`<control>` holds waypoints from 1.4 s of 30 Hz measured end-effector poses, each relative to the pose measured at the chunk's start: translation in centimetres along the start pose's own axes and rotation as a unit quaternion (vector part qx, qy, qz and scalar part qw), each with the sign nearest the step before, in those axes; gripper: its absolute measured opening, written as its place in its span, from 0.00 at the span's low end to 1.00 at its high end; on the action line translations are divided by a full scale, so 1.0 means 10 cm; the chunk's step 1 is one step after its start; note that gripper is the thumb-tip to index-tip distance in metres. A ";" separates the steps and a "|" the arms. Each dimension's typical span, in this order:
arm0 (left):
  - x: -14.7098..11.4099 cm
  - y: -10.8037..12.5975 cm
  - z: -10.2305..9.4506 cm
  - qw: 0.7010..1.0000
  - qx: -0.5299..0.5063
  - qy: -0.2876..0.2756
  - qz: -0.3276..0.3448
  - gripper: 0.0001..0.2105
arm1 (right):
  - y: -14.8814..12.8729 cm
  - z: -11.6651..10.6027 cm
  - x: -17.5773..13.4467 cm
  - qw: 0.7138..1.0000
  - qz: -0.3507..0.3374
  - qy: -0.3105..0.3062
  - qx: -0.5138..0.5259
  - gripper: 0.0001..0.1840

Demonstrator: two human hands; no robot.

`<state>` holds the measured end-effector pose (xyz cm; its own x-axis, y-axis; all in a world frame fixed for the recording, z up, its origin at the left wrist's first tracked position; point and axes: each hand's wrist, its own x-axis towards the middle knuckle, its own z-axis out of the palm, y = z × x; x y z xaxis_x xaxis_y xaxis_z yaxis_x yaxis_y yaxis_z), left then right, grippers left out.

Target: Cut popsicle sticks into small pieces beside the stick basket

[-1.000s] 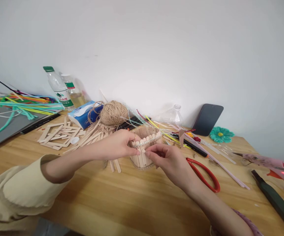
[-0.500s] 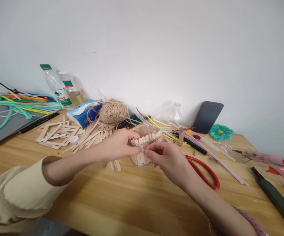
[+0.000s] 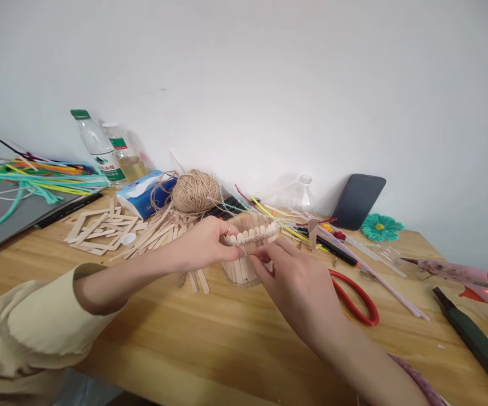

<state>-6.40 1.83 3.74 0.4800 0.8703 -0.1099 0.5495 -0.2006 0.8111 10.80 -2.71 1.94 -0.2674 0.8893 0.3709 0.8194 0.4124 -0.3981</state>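
Observation:
A small cup of upright craft sticks stands on the table, its rounded stick tops lining the rim. Just below those tops runs a silvery glittery pipe cleaner like a band, and another rings the base. My left hand grips the cup's left side, thumb across the front and fingers behind, partly hidden. At the front, just under the upper band, my right hand is closed in a pinch, its fingertips almost meeting my left thumb. Whatever is pinched there is too small to make out.
Behind the cup lie a twine ball, a blue tissue pack and loose craft sticks. On the right are red-handled scissors, a pink glue gun, a phone and a teal flower. Bottles stand back left.
My right hand has rolled over and shifted slightly, its knuckles now covering more of the cup's right side. My left hand keeps its hold, and the view has moved slightly.

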 end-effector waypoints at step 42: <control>-0.21 0.21 -0.02 0.986 -0.133 -0.079 0.068 0.05 | 0.01 -0.09 -0.12 0.960 -0.234 0.141 0.056 0.06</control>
<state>-6.36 -0.33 5.74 0.6492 0.7581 -0.0616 0.2844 -0.1668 0.9441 11.61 -3.91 2.19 -0.4328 0.5185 0.7374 0.5785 0.7871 -0.2138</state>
